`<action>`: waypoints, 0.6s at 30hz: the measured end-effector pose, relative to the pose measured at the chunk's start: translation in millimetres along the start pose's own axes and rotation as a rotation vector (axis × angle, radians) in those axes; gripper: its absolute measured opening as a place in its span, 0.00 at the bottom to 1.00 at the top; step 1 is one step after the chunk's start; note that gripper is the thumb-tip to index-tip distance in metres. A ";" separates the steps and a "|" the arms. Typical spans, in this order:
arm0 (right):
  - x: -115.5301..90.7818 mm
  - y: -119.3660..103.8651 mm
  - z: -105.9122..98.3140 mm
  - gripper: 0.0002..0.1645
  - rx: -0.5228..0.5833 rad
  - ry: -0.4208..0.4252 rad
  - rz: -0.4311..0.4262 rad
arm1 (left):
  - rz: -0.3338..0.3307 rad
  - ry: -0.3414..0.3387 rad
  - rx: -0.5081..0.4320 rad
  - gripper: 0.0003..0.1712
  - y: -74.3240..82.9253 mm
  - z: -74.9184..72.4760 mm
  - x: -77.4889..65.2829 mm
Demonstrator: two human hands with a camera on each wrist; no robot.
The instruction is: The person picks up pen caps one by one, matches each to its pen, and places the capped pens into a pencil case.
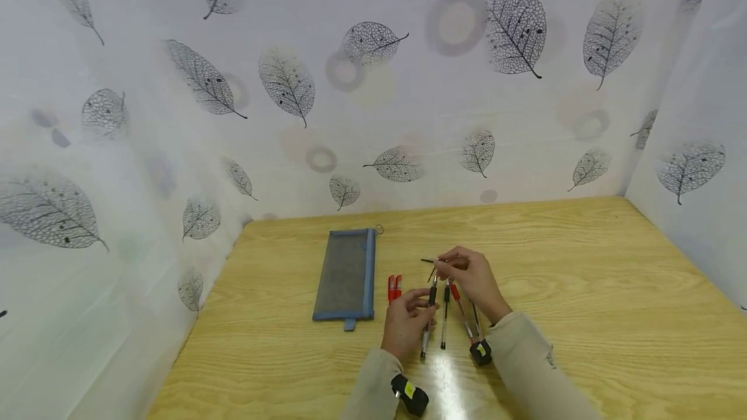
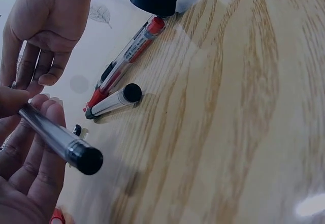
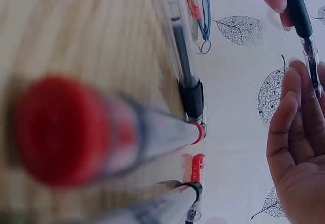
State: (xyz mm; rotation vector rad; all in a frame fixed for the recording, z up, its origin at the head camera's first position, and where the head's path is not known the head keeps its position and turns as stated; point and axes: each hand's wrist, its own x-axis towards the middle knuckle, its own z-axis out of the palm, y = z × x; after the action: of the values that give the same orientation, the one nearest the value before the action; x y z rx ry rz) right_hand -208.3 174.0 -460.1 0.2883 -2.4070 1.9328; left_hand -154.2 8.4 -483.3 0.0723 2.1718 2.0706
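Note:
In the head view my left hand (image 1: 406,326) holds a pen (image 1: 432,297) with a black grip, its writing end pointing away. The left wrist view shows the pen's black end (image 2: 85,159) between thumb and fingers. My right hand (image 1: 474,280) is at the writing end, fingertips pinching a clear piece like a cap (image 3: 311,54) with dark parts inside. A thin dark strip (image 1: 430,260) sticks out left of those fingers. Beneath the hands lie a black pen (image 1: 445,319) and a red pen (image 1: 463,313), with another dark pen (image 1: 475,319) beside them.
A blue-edged mesh zip pouch (image 1: 344,274) lies flat to the left. Two red pens (image 1: 395,285) lie between it and my hands, partly hidden by the left hand. Leaf-printed sheeting (image 1: 373,83) hangs behind the wood-grain table (image 1: 583,264).

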 end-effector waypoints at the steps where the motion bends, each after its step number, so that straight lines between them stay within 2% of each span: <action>1: -0.4 -0.2 0.2 0.17 -0.007 -0.011 0.000 | -0.001 0.000 0.003 0.16 0.4 -0.3 0.1; 6: -1.5 0.5 1.4 0.19 -0.015 -0.076 -0.015 | -0.011 -0.005 -0.022 0.16 2.0 -2.0 0.6; 11: -3.4 0.0 2.4 0.20 0.000 -0.100 -0.044 | -0.052 -0.029 -0.124 0.16 2.5 -3.5 -1.0; 18: -4.9 -0.4 5.3 0.19 0.041 -0.130 -0.062 | -0.097 -0.062 -0.208 0.16 4.0 -6.8 -2.9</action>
State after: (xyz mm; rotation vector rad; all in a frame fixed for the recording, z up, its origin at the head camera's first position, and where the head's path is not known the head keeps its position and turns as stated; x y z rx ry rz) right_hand -203.0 169.3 -461.6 0.4993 -2.4054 1.9973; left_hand -152.5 1.5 -478.8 0.0087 1.8742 2.1945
